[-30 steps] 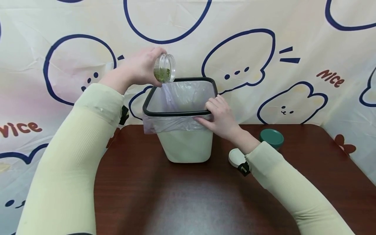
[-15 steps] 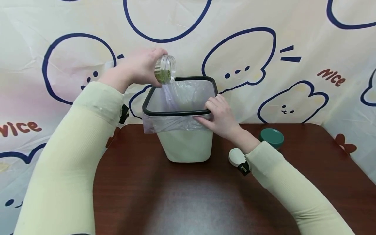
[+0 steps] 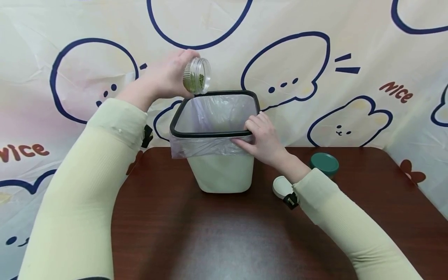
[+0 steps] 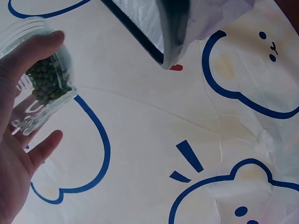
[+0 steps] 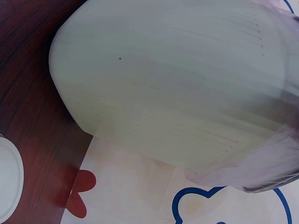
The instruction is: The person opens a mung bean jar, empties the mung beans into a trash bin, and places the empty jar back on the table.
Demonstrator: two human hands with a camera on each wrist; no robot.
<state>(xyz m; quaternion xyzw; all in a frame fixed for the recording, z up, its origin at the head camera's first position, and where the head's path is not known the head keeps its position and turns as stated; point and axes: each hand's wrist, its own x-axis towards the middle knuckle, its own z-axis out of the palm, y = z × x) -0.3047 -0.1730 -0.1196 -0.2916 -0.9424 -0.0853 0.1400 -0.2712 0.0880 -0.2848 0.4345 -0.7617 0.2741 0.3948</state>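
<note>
Currently one clear ribbed jar (image 3: 196,76) lies tipped on its side near the far left corner of the bin, its uncapped mouth turned to the right. One left hand (image 3: 165,79) holds it from the left, thumb and fingers round its wall. Small green grains (image 4: 46,79) sit inside; too many crowd together to count. One right hand (image 3: 263,139) grips the right part of the near rim of the single pale bin (image 3: 224,175), fingers over the top and thumb against the liner below. One thin liner (image 3: 203,148) lines the bin and folds down outside beneath its one black rim (image 3: 210,135).

The bin stands upright on one dark brown table (image 3: 217,233). To its right lie two round things: one white disc (image 3: 281,186), nearer and partly behind the right wrist, and one green-topped container (image 3: 324,163), farther off to the right. Two pale sleeves (image 3: 80,186) reach in, with one black device (image 3: 291,201) at each wrist. A printed backdrop (image 3: 224,23) hangs behind.

The left wrist view separates the grains into rounded pieces and shows a gap between jar and bin, unclear from the head. The right wrist view alone shows one dark speck (image 5: 120,59) on the bin's side.
</note>
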